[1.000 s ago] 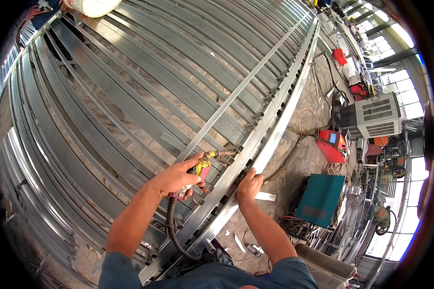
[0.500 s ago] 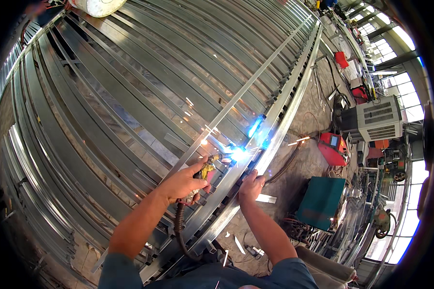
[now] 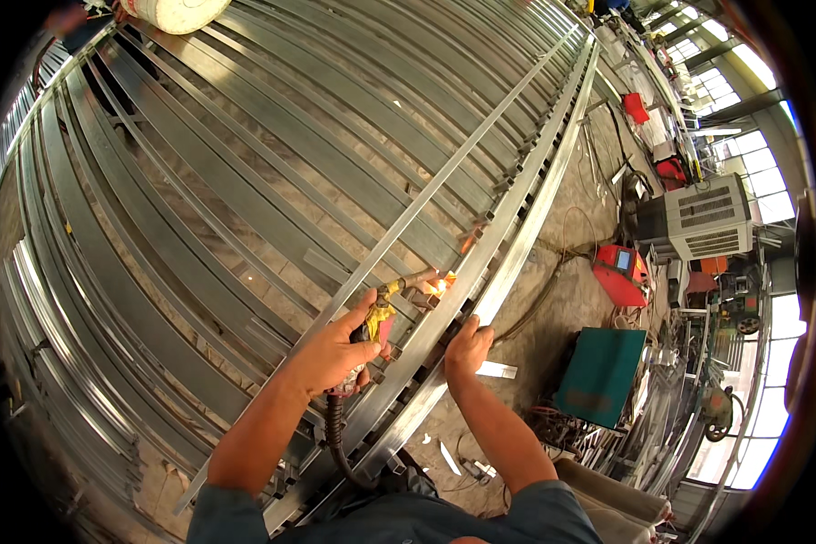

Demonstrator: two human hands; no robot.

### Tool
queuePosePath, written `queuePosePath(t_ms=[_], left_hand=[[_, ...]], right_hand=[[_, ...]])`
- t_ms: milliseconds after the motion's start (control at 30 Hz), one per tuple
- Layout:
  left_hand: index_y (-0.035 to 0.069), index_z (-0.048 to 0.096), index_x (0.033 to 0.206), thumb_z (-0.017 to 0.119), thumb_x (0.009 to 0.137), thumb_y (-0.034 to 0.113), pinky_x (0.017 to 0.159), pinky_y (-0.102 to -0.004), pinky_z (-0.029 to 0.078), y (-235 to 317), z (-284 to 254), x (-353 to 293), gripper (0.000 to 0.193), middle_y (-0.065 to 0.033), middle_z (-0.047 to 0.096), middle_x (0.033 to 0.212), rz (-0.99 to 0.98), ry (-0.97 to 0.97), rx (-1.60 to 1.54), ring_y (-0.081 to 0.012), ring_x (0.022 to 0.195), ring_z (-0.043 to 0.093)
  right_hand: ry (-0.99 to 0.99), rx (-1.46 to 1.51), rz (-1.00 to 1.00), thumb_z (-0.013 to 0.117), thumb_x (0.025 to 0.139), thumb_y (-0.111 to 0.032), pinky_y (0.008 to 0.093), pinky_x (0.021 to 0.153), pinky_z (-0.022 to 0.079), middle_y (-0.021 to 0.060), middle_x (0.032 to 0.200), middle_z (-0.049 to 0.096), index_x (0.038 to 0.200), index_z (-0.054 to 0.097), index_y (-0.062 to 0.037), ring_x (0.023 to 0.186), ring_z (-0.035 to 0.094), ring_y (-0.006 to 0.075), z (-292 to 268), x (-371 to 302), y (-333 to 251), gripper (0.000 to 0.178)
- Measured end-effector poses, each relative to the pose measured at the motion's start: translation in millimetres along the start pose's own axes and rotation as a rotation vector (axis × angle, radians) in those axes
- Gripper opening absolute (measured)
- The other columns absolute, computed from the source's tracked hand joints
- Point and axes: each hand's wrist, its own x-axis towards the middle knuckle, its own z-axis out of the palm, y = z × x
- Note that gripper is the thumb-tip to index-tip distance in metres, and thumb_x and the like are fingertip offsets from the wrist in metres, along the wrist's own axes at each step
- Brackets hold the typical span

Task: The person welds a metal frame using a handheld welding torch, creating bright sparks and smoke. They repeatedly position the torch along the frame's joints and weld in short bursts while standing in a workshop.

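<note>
My left hand is wrapped round a welding torch bound with yellow tape, its ribbed cable hanging toward my body. The torch's nozzle points at a joint where a flat metal bar meets the inner rail of a large metal frame. A small orange glow shows at that joint, and a fainter one lies farther along the rail. My right hand is closed on the outer metal tube, which runs beside the inner rail. Its fingertips are partly hidden.
Long parallel bars fill the left, crossed by a thin strip. A whitish bucket stands at the top. On the right are a red welding machine, a grey cooler, a green panel, and cables on the floor.
The bright blue-white arc and flying sparks are gone, leaving an orange glow at the joint. My left hand and the torch have shifted slightly down and left; my right hand stays on the tube.
</note>
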Motion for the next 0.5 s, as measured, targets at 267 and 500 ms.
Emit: queuePosePath(t_ms=[267,500], left_hand=[[0.026,0.016,0.169,0.058,0.099,0.001,0.053,-0.0319,0.054,29,17,21,0.086,-0.0187,0.068,0.118,0.147,0.041,-0.012,-0.0167,0.058,0.062],[0.027,0.02,0.168,0.062,0.1,0.007,0.048,-0.0302,0.052,53,26,66,0.082,-0.015,0.071,0.111,0.194,0.047,-0.114,-0.0147,0.056,0.061]], right_hand=[[0.072,-0.002,-0.012,0.046,0.105,-0.047,0.0567,0.102,0.042,0.035,0.12,0.059,0.114,0.056,0.01,0.115,0.056,0.0525,6,0,4,0.058],[0.047,0.012,-0.043,0.046,0.105,-0.044,0.0568,0.101,0.042,0.0351,0.118,0.059,0.114,0.056,0.0103,0.114,0.056,0.052,5,2,5,0.056]])
